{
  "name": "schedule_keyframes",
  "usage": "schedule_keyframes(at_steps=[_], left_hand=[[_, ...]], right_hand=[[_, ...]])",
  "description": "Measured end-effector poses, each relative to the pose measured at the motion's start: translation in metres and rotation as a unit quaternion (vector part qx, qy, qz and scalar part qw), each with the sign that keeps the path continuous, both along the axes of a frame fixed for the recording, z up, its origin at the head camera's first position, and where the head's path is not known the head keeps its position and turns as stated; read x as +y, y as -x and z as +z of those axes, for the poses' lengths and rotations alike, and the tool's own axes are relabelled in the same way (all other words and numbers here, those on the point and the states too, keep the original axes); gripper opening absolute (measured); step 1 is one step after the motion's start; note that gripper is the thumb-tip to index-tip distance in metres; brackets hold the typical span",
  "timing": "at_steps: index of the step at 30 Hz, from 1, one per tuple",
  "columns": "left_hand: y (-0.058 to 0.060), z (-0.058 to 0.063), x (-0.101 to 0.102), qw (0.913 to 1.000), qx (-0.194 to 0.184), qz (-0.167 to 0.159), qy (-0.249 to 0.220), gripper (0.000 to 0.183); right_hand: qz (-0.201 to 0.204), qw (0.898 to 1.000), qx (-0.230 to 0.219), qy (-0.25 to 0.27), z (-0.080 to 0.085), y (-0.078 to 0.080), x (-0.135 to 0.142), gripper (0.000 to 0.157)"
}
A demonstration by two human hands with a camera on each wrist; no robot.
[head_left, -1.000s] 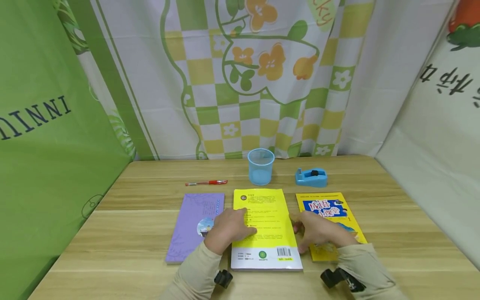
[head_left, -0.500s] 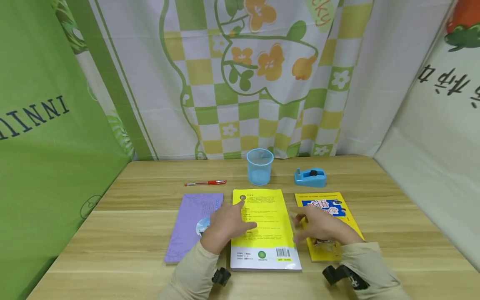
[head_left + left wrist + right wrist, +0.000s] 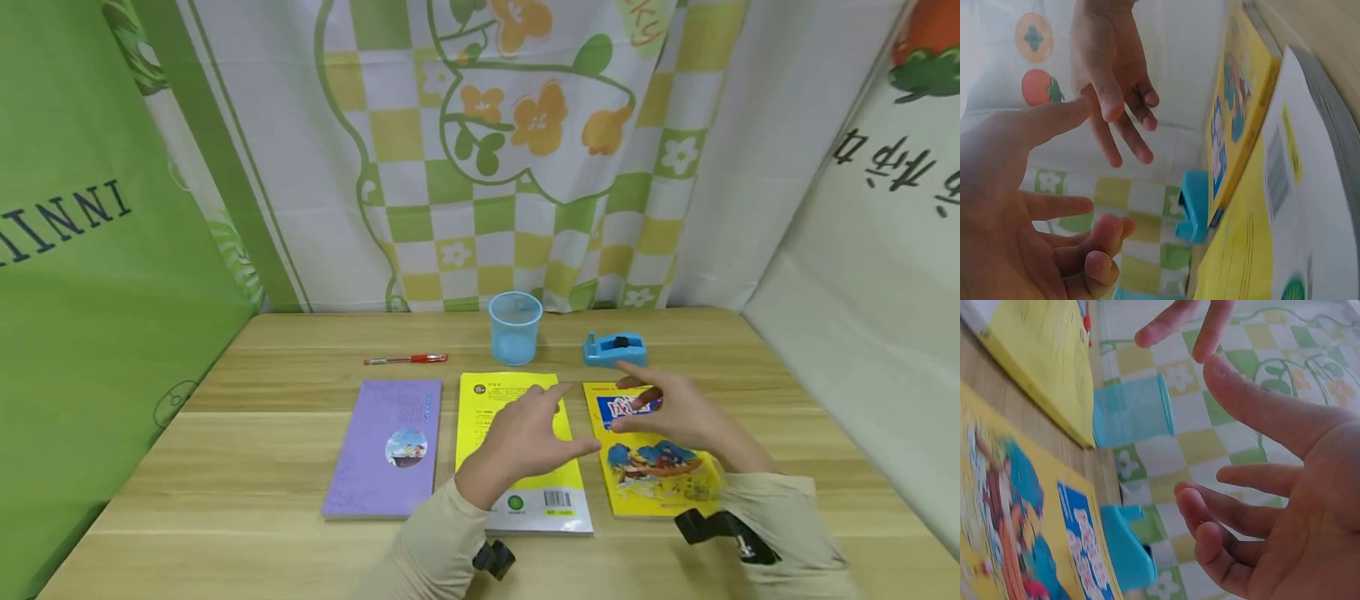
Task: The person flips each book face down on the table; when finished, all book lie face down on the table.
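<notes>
My left hand [image 3: 521,437] is raised over the middle book [image 3: 540,518], which lies with its yellow-and-white back cover up. Its thumb and index finger are spread, with nothing held. Above the right-hand book [image 3: 660,492], yellow with a blue title panel and a picture, hovers my right hand [image 3: 682,417], fingers loosely bent around bare air. In the left wrist view, both palms appear above the books, lifted off the covers. A purple book [image 3: 375,458] lies flat left of the middle one, apart from both hands.
Behind the books stand a translucent light-blue cup [image 3: 515,340] and a blue tape dispenser [image 3: 615,350]. A red pen [image 3: 405,359] lies beyond the purple book. A patterned curtain [image 3: 480,217] hangs along the table's back edge.
Both hands have risen from the middle book's sides. The left has moved right across it; the right has shifted right and away, over the yellow picture book. The books stay in place.
</notes>
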State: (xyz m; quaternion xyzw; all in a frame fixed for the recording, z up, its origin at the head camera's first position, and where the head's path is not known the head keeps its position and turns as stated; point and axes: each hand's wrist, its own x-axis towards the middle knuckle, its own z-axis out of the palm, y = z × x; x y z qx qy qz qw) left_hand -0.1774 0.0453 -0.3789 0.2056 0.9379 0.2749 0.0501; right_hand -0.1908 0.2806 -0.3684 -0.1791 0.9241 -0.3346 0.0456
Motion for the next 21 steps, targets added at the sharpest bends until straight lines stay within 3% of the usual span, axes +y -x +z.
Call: schedule_keyframes(at_steps=[11,21], left_hand=[[-0.002,-0.007,0.059,0.9999,-0.009,0.002,0.014,0.083],[0.001,-0.006,0.069,0.9996,-0.019,0.016,-0.017,0.083]], right_hand=[[-0.026,0.999,-0.009,-0.032,-0.009,-0.002,0.062,0.088],[-0.042,0.998,-0.020,-0.047,-0.003,0.002,0.083,0.089]])
